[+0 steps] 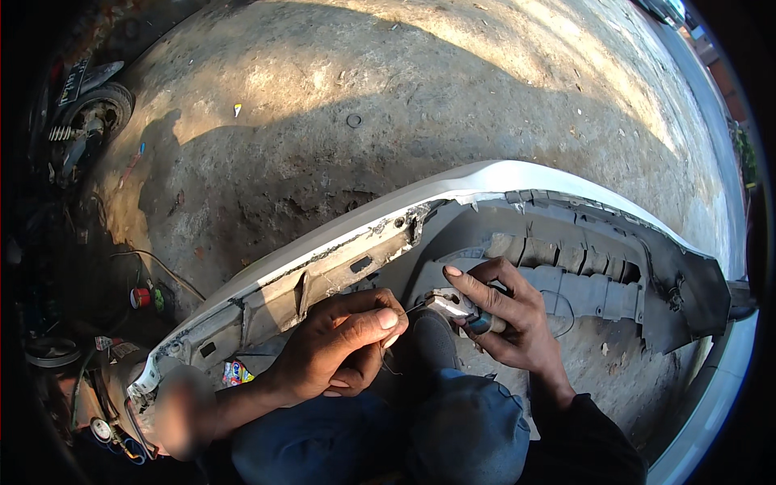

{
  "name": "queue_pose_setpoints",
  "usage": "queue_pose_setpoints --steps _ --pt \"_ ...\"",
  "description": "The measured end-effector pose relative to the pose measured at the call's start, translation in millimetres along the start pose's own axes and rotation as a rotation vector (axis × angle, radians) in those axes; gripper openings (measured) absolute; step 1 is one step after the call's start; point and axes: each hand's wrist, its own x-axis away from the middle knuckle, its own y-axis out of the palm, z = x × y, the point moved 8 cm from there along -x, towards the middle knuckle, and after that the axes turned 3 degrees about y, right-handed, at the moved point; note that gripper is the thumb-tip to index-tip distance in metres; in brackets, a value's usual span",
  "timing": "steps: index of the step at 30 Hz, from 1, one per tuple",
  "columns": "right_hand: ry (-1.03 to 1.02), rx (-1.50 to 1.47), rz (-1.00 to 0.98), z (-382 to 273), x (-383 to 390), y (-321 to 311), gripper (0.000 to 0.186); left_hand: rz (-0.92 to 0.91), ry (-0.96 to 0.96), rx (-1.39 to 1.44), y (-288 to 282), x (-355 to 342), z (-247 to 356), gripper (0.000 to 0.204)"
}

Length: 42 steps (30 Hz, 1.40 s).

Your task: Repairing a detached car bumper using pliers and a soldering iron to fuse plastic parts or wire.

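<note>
My left hand (352,343) is closed in a pinch on a thin dark wire (415,308), whose end reaches the tool on the right. A fine strand dangles below these fingers. My right hand (513,315) is wrapped round a hand tool that looks like pliers (449,305), with a pale metal head and a teal and grey grip. Its thumb and index finger lie along the metal head. Both hands are above my knees, over the hollow inner side of a white car bumper (323,279) with ragged, cracked edges.
Dry dirt ground (283,145) lies beyond the bumper. A motorcycle wheel (101,113) stands at far left. Near the left edge are a red-capped can (140,297), a pressure gauge (101,429) and cables. A colourful packet (237,373) lies under the bumper's inner edge.
</note>
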Motion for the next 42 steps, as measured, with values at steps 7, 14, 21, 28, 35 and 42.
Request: queue_pose_setpoints --steps 7,14,21,28,35,42 --pt "-0.009 0.022 0.047 2.3 3.0 5.2 0.084 0.017 0.038 -0.040 0.8 -1.3 1.2 0.031" --pt "0.010 0.096 0.140 0.5 5.4 13.7 0.087 0.074 0.207 -0.241 2.5 -0.6 7.0 0.021" --pt "0.020 0.076 0.175 4.1 5.5 13.9 0.087 0.070 0.351 -0.241 8.3 -2.6 12.9 0.021" --pt "0.028 0.023 0.176 6.1 10.8 15.6 0.086 -0.060 0.215 -0.016 16.0 -4.2 4.2 0.027" --pt "-0.098 0.043 0.298 3.6 16.3 25.6 0.084 -0.059 0.269 -0.179 25.9 2.0 10.9 0.024" --pt "-0.139 0.041 0.344 0.3 11.9 27.6 0.078 0.061 0.340 -0.242 17.6 6.0 10.6 0.021"
